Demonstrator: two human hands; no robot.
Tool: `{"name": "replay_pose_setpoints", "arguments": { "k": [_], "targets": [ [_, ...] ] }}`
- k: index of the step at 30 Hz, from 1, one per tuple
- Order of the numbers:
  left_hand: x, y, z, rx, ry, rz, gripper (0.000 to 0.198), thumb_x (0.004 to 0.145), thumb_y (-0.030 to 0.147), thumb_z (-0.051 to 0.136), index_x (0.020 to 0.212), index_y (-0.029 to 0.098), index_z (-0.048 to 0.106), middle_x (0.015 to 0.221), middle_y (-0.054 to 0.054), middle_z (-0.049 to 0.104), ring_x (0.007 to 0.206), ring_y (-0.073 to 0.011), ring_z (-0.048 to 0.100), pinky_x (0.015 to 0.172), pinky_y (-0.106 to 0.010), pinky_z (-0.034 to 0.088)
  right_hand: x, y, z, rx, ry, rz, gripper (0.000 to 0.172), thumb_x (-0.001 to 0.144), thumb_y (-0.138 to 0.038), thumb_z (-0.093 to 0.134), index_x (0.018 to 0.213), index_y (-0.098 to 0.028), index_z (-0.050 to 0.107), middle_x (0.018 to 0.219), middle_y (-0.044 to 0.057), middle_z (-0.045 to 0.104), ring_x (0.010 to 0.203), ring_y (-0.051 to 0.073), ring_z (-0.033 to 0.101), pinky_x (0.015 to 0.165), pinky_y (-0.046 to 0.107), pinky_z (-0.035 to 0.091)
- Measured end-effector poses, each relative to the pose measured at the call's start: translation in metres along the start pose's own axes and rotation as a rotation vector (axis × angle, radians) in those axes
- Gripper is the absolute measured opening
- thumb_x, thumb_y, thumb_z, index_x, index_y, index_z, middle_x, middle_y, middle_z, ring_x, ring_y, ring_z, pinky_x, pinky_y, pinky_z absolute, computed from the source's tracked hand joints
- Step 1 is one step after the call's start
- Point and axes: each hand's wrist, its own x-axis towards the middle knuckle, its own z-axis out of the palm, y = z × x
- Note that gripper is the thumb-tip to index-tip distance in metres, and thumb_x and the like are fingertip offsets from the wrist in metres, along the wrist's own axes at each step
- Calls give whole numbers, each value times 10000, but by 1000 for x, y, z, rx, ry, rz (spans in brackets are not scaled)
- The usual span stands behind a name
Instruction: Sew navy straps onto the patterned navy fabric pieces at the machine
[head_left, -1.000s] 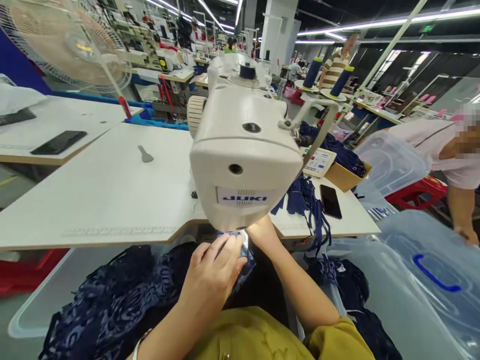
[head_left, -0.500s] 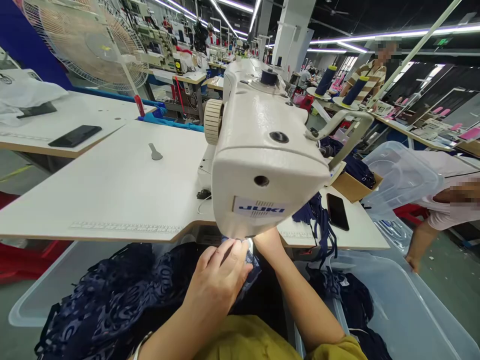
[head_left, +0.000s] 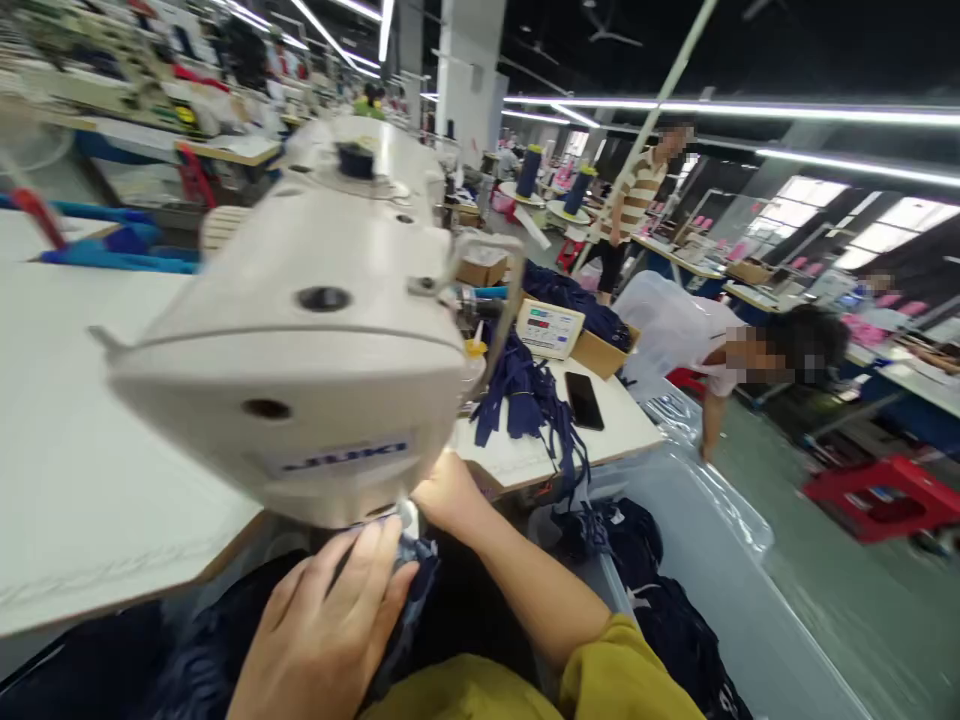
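A cream JUKI sewing machine fills the middle of the head view. Just below its head, my left hand is closed, fingers side by side, on a piece of blue patterned fabric. The fabric hangs down past the thumb, and its upper end is hidden. My right hand reaches in behind the machine head from the right. Its fingers are out of sight, so whether it grips anything does not show. Dark navy fabric lies blurred below the table's left part.
Navy strips and a phone lie on the table at right, near a control panel and a cardboard box. A clear plastic bin holds navy garments. A person bends beside it.
My view has swung to the right, shifting the machine and both hands leftward in the picture. My hands keep their places by the machine head. The person beside the bin bends with the head now visible.
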Motion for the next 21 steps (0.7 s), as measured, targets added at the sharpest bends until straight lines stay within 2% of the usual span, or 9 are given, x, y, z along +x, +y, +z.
{"name": "replay_pose_setpoints", "arguments": {
  "k": [3,7,10,12,13,17,21],
  "targets": [
    [-3,-5,6,-1,17,54,324,891,196,443,1161,143,613,1214,-121,631,1028,-339,570,816,-456,411,2,-3,-3,-4,16,-22,131,855,-276,565,914,-202,656,804,21,602,856,190,581,763,283,471],
    [-9,-5,13,-34,25,85,341,888,185,434,1189,153,592,1244,-117,614,1027,-334,570,827,-459,416,-5,-7,-4,15,55,-41,139,893,-261,521,919,-194,639,884,31,571,865,164,556,800,269,453],
    [-12,-4,19,-60,6,11,411,887,242,479,1292,185,520,1321,-104,564,1085,-316,556,858,-438,410,-22,-7,-5,69,178,-47,138,906,-242,500,979,-178,599,960,40,546,816,127,543,804,245,446],
    [-13,-3,20,-71,1,-33,493,881,290,511,1360,186,453,1344,-100,547,1101,-309,553,865,-425,409,-39,-7,-9,126,223,-30,137,921,-272,483,952,-173,573,934,30,540,807,118,535,783,230,439],
    [-13,-3,20,-74,-9,-33,518,884,303,508,1380,178,427,1341,-102,550,1099,-310,555,863,-425,410,-50,-8,-12,161,189,-13,157,933,-304,470,925,-176,561,892,17,542,797,116,533,758,222,435],
    [-11,0,19,-95,-59,28,497,914,272,415,1397,157,402,1314,-115,572,1100,-328,561,847,-449,412,-83,-12,-24,285,-90,110,241,901,-441,526,920,-201,541,718,-50,513,655,95,492,581,182,374],
    [-11,4,21,-150,-36,-84,472,903,271,436,1372,218,449,1299,-97,581,1125,-293,560,871,-416,431,-89,-13,-28,223,-148,149,217,899,-419,525,884,-206,560,743,-47,529,693,103,504,598,191,358]
  ]
}}
